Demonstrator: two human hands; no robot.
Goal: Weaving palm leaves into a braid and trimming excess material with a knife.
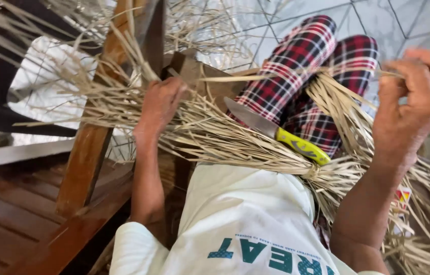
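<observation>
Nearest, the bundle of dried straw strips (255, 147) lies across the lap at frame centre, a yellow-handled knife (276, 133) resting on it. The right hand (413, 102), fingers closed, pulls one strip out at right; the left hand (160, 104) presses the bundle (fingers hidden). Sorting strands, seemingly; next needs a clean draw. Beyond, wooden frame (93, 147) blurs.
</observation>
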